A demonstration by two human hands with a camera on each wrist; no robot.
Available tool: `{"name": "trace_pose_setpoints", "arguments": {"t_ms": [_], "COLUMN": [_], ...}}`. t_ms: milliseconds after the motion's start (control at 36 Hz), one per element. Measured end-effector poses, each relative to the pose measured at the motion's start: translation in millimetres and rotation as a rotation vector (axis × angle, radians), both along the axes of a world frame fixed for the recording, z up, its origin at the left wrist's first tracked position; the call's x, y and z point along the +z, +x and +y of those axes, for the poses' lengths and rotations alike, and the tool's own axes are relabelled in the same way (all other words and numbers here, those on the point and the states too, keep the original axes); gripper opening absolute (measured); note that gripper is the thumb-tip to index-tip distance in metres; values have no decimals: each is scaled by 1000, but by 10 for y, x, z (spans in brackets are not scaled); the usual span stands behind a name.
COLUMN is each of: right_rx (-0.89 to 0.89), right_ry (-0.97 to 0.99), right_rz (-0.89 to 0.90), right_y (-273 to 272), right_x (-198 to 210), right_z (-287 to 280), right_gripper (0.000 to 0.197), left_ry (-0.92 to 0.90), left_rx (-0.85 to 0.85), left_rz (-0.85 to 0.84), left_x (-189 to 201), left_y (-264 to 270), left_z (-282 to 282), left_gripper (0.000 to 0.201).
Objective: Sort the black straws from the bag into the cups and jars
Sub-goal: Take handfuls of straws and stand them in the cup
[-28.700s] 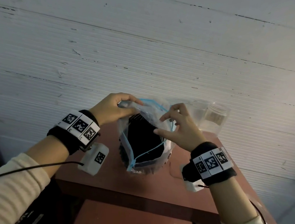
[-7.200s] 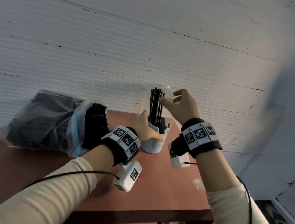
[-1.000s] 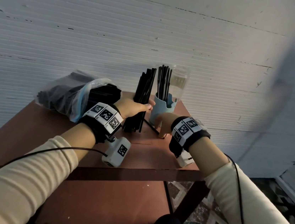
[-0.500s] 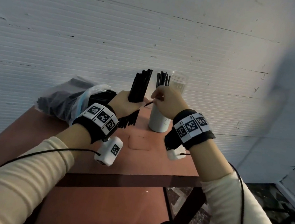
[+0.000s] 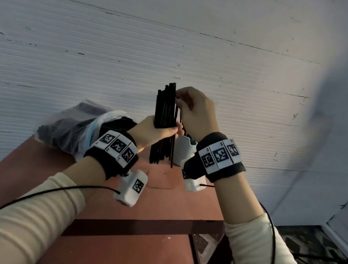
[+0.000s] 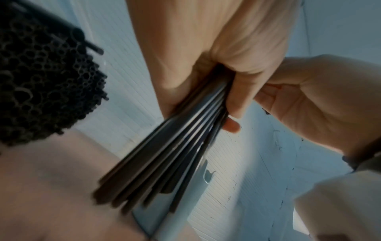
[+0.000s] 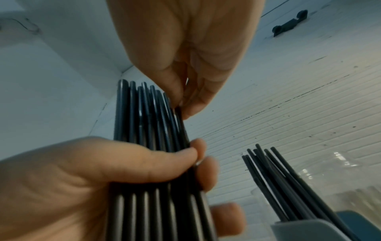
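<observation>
My left hand [image 5: 155,133] grips an upright bundle of black straws [image 5: 165,109] around its middle, above the red-brown table [image 5: 156,197]. My right hand [image 5: 195,110] pinches the top of one straw [image 7: 181,124] at the right edge of that bundle. Behind the hands stands a pale cup [image 5: 183,149] with several straws [image 7: 276,179] upright in it, mostly hidden by my right wrist. A clear jar [image 7: 338,176] stands just beyond the cup. The plastic bag [image 5: 72,128], full of black straws [image 6: 41,84], lies on its side at the table's left.
A white ribbed wall [image 5: 179,44] rises directly behind the table. The table's front edge [image 5: 135,225] runs below my wrists, with a lower shelf [image 5: 123,255] beneath it. Patterned floor [image 5: 306,258] shows to the right.
My left hand has lifted the bundle upright and nearer the cup. My right hand has risen from the middle of the bundle to its top and pinches one straw there.
</observation>
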State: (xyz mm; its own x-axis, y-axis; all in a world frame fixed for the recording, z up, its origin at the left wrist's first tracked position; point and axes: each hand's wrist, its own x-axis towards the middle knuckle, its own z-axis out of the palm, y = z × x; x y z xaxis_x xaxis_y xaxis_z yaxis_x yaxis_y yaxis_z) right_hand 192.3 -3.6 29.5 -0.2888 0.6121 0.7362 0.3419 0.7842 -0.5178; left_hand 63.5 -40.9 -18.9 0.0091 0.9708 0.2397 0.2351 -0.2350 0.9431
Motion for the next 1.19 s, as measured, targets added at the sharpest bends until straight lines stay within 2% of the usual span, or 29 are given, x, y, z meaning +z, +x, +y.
{"name": "trace_pose_setpoints", "arguments": {"t_ms": [139,194,250,333,444,556,694,750,833,889,917,972,1000,1055,1111,1194], "right_rx": [99,154,190,183,122,131,148,156,151,157,162,143,120,104,192,293], "right_ry": [-80,-131,-94,-21,61,92,80,61,-53,-136,-183,-267,-295,-312,-343,-321], "right_rz": [57,76,33,-35,-52,-99,-88,-104,-76,-21,-5,-70,-148,-296,-332,-342], "right_y": [-35,-43,-63,-129,-180,-174,-116,-92,-43,7,39,110,147,222,274,269], "right_x": [-92,-129,-164,-217,-300,-326,-304,-298,-284,-268,-248,-209,-195,-171,-150,-151], "right_z": [-98,-132,-154,-128,-31,-10,-16,-30,-81,-103,-116,-126,-123,-132,-162,-202], "right_gripper": [37,42,40,34,34,33,28,40,83,107,116,125,120,94,66,26], "left_ry": [-96,-109,-122,-165,-227,-250,-286,-256,-101,0,30,64,49,-33,-115,-58], "left_rx": [-40,-16,20,60,-29,-78,-144,-109,-63,-110,-128,-175,-204,-280,-333,-322], "left_rz": [47,28,8,36,89,65,90,141,144,79,63,87,130,254,348,422], "left_x": [-82,-94,-91,-93,-128,-135,-164,-209,-213,-171,-153,-116,-98,-77,-48,-48], "left_y": [37,62,71,58,90,83,86,90,94,122,124,129,123,102,101,110], "left_z": [8,3,12,5,-23,2,2,19,-10,-83,-103,-145,-151,-150,-164,-138], "left_gripper": [4,11,23,19,34,51,42,28,31,9,7,15,16,19,19,29]}}
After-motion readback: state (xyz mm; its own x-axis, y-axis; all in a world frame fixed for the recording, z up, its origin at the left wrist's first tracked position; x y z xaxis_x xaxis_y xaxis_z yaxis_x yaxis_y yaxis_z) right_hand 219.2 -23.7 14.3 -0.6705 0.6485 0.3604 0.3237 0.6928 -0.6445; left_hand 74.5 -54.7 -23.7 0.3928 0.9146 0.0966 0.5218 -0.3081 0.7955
